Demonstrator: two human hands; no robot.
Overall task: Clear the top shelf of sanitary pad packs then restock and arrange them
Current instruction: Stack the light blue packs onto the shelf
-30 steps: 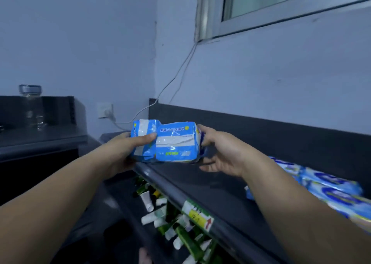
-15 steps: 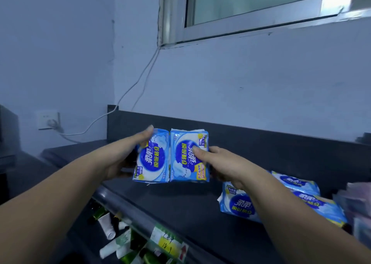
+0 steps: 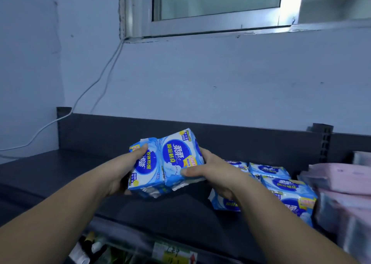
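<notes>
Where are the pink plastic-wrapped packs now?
The pink packs sit at the head view's far right on the dark shelf, just right of the lying blue-and-white pad packs.

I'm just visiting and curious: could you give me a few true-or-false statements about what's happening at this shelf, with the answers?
1. The left hand and right hand together grip a pair of blue packs. True.
2. Nothing else lies on the shelf. False: loose blue packs lie towards its right.
3. The pink packs sit at the shelf's left end. False: they are at the far right.
4. A window is set in the wall above the shelf. True.
5. A white cable runs down the wall from the window's corner. True.
</notes>
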